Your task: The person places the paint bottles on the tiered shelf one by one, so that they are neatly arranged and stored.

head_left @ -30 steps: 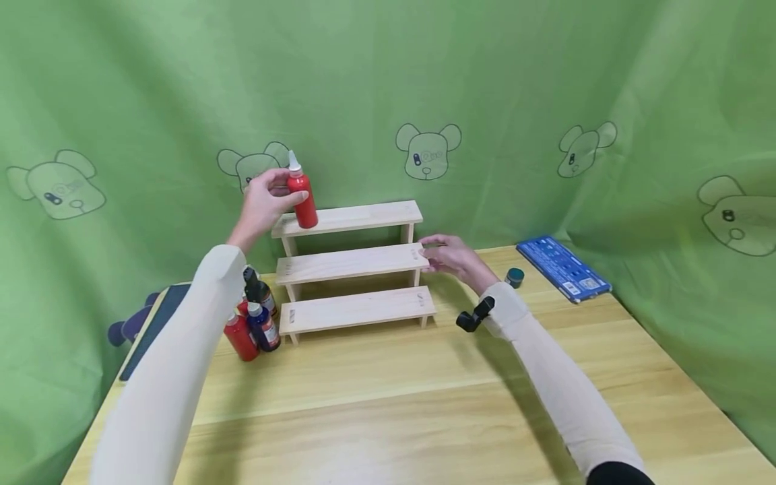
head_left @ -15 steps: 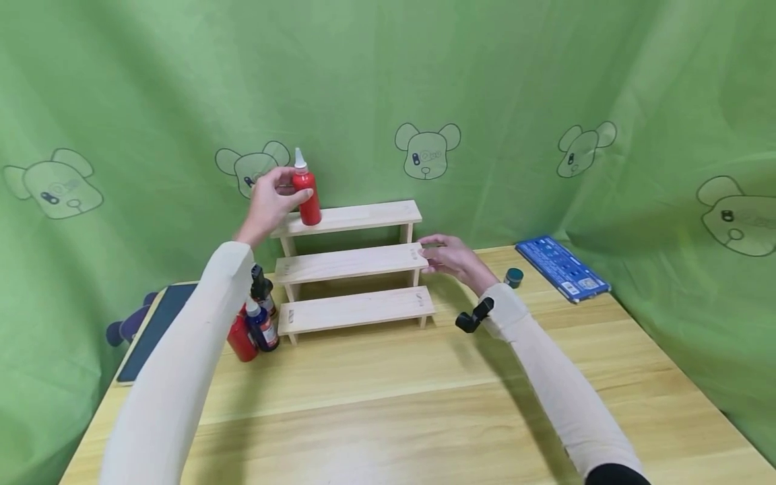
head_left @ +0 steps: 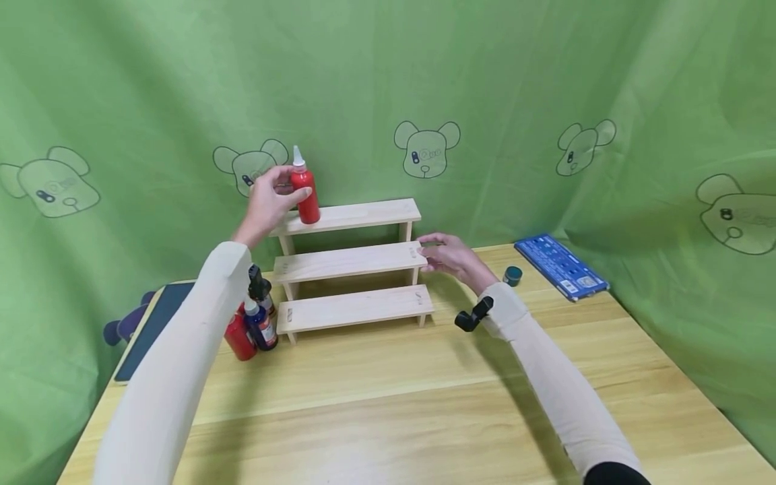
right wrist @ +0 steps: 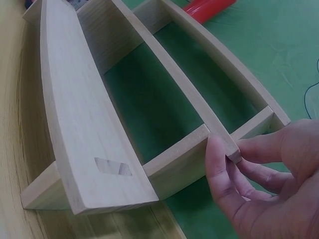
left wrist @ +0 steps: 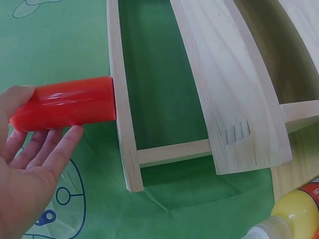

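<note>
In the head view, take the rack point(head_left: 351, 263) as your clock's centre; it stands on the table point(head_left: 388, 417). At eleven o'clock is the red bottle point(head_left: 306, 202), nozzle up, over the left end of the top shelf point(head_left: 370, 214). Your left hand point(head_left: 265, 202) grips it from ten o'clock. Your right hand point(head_left: 453, 259) is at three, closed narrowly on the right end of the middle shelf point(head_left: 345, 263). Just beside the rack at eight, a second red bottle point(head_left: 240, 339), a blue bottle point(head_left: 263, 329) and a black-topped bottle point(head_left: 261, 291) crowd together, partly behind your sleeve point(head_left: 176, 357). Between eight and nine lies a dark board point(head_left: 151, 327). Out at three you have a jar point(head_left: 512, 276), with a blue pack point(head_left: 560, 267) beyond it. A green curtain point(head_left: 364, 81) hangs behind at twelve.

In your left wrist view, your thumb and fingers hold the red bottle at nine o'clock, and its base meets the top shelf, apparently touching. A yellow bottle point(left wrist: 299, 211) pokes in at four, cut off by the edge.

In your right wrist view, your thumb and fingers pinch the middle shelf's end at four o'clock. The red bottle's lower part shows near one, against the top shelf.
</note>
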`<state>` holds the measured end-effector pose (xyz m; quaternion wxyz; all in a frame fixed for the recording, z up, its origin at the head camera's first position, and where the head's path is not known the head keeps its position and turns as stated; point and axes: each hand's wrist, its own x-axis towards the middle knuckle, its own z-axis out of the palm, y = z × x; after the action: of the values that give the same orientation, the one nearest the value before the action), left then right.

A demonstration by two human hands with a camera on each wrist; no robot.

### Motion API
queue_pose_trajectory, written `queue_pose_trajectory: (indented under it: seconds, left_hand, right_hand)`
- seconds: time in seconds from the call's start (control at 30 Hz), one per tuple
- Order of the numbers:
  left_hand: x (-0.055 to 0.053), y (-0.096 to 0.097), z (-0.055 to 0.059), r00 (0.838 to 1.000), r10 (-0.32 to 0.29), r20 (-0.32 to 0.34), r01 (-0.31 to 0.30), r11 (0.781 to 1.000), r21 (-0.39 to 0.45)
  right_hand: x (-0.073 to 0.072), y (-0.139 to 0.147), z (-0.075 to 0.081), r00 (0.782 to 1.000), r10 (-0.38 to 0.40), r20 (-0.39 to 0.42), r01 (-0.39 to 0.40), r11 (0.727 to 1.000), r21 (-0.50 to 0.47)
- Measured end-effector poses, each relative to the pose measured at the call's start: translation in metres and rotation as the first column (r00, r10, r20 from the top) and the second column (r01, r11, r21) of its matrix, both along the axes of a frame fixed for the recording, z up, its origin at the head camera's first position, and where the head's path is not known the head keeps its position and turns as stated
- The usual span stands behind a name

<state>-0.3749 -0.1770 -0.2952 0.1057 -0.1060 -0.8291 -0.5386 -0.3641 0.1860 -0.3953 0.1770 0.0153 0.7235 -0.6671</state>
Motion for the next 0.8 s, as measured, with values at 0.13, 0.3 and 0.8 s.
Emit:
queue_pose_trajectory:
  seconds: [0.13, 0.3, 0.8]
  left_hand:
    - [-0.001, 0.003, 0.001, 1.000, 0.008, -0.003, -0.008, 1.000, 0.018]
    - [-0.004, 0.020, 0.001, 1.000, -0.021, -0.016, 0.021, 0.999, 0.034]
    - [-0.012, 0.082, -0.001, 0.995, -0.062, -0.084, 0.068, 0.995, 0.075]
  right_hand:
    - [0.000, 0.000, 0.000, 1.000, 0.006, -0.008, -0.006, 1.000, 0.008]
    - [-0.002, -0.002, -0.003, 1.000, -0.005, -0.006, 0.005, 1.000, 0.006]
    - [0.003, -0.001, -0.001, 1.000, -0.001, -0.018, 0.002, 1.000, 0.010]
